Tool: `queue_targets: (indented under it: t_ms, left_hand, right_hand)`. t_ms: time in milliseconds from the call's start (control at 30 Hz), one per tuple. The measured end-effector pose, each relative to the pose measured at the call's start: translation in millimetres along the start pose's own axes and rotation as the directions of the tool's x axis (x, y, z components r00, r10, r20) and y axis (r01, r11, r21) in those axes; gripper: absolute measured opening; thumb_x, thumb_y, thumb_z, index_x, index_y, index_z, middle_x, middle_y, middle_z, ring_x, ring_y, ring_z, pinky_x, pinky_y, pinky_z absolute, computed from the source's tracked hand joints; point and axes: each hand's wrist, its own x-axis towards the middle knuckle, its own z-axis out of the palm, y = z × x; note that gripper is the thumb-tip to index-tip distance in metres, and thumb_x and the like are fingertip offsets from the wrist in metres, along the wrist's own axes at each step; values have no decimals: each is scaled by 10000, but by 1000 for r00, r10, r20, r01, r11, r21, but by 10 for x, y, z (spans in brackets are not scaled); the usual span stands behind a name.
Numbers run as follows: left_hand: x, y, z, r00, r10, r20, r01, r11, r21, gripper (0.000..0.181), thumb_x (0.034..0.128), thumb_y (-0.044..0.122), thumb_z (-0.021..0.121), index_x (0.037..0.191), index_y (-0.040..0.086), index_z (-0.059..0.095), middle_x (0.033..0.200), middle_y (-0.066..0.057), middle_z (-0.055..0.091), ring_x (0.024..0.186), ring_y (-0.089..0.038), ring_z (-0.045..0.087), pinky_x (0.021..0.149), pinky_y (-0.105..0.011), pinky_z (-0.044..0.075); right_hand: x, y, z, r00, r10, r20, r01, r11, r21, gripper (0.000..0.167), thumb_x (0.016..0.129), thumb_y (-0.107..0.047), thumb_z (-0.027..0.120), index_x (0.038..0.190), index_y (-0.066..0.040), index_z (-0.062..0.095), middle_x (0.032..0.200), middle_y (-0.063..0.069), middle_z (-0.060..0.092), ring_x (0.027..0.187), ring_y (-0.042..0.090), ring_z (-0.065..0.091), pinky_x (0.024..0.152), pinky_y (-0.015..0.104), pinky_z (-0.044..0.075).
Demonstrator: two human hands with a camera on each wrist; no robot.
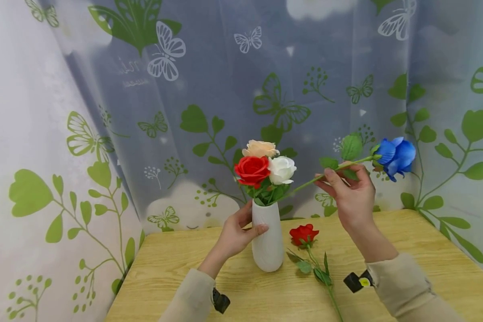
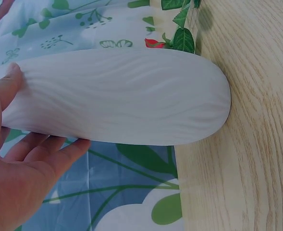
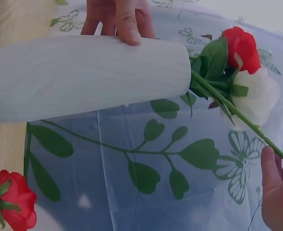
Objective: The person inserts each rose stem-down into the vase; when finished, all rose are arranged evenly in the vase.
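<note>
A white ribbed vase (image 1: 267, 241) stands upright on the table, holding a red rose (image 1: 252, 171), a white rose (image 1: 282, 170) and a peach rose (image 1: 260, 147). My left hand (image 1: 234, 232) grips the vase's upper part, thumb in front and fingers around the far side. With my right hand (image 1: 356, 197) I pinch the green stem of a blue rose (image 1: 396, 157), whose bloom leans far out to the right. In the right wrist view, the lower end of that stem (image 3: 247, 122) enters the vase mouth; its tip is hidden inside.
Another red rose (image 1: 303, 235) lies on the wooden table (image 1: 177, 268) to the right of the vase, its leafy stem pointing toward the front edge. A patterned curtain (image 1: 221, 80) with leaves and butterflies hangs behind and along both sides.
</note>
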Motion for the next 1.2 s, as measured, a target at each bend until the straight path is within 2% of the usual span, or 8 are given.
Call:
queue_targets:
  t_ms: [167, 367, 567, 800, 867, 933, 1067, 1200]
  left_hand:
    - [-16, 20, -10, 1000, -10, -2, 10, 1000, 7, 848, 980, 206, 784, 1673, 130, 301, 1537, -155, 580, 1390, -349, 600, 1058, -509, 570]
    - [-12, -1, -23, 1000, -3, -4, 4, 1000, 7, 841, 986, 213, 777, 1673, 126, 300, 1533, -164, 582, 1387, -358, 600, 1058, -512, 570]
    - [3, -28, -7, 1000, 4, 7, -4, 1000, 8, 834, 988, 219, 775, 1672, 138, 306, 1513, -157, 601, 1375, -348, 611, 1053, -493, 577]
    - [31, -39, -5, 1000, 15, 18, -15, 1000, 17, 830, 983, 243, 781, 1670, 163, 322, 1537, -112, 587, 1378, -316, 612, 1042, -462, 587]
    - [37, -40, -13, 1000, 16, 17, -16, 1000, 22, 824, 981, 245, 784, 1667, 178, 332, 1541, -92, 586, 1379, -298, 613, 1041, -450, 589]
    - [41, -41, -18, 1000, 18, 14, -18, 1000, 24, 819, 980, 240, 785, 1664, 179, 337, 1538, -89, 589, 1378, -293, 614, 1039, -443, 590]
    - [32, -38, -20, 1000, 26, 12, -27, 999, 24, 811, 987, 236, 776, 1664, 157, 336, 1528, -108, 595, 1381, -305, 611, 1038, -441, 591]
    - [10, -25, -14, 999, 37, 11, -37, 999, 14, 803, 994, 221, 766, 1659, 102, 331, 1517, -148, 599, 1393, -338, 598, 1064, -467, 573]
  right_hand:
    - [-32, 57, 137, 994, -29, 105, 45, 987, -155, 182, 969, 68, 700, 1104, -20, 616, 941, 61, 752, 855, 209, 796, 837, 393, 654]
    - [-48, 121, 257, 982, -39, 184, 98, 940, -327, 219, 965, 32, 731, 1144, 56, 608, 954, 16, 757, 861, 158, 794, 838, 349, 653]
    - [-64, 166, 294, 973, -31, 228, 121, 912, -391, 247, 970, 34, 725, 1159, 111, 586, 1023, -5, 730, 919, 117, 786, 841, 336, 652]
    - [-82, 203, 329, 968, 2, 250, 118, 878, -465, 210, 976, -3, 736, 1137, 79, 629, 1009, -30, 726, 912, 77, 782, 818, 302, 653]
    - [-92, 230, 352, 964, 6, 266, 136, 849, -511, 194, 980, -15, 737, 1128, 71, 644, 1015, 13, 714, 892, 93, 787, 803, 276, 652]
    - [-105, 272, 366, 962, 25, 273, 144, 803, -579, 185, 987, -48, 740, 1127, 47, 666, 1050, 60, 705, 914, 114, 790, 807, 245, 644]
    - [-145, 374, 369, 957, 100, 273, 130, 693, -709, 178, 994, -165, 760, 1091, -26, 705, 1119, 128, 711, 987, 218, 791, 830, 190, 609]
    - [-193, 479, 347, 942, 180, 282, 116, 616, -780, 193, 1002, -270, 758, 1076, -92, 757, 1108, 111, 751, 996, 289, 779, 853, 283, 622]
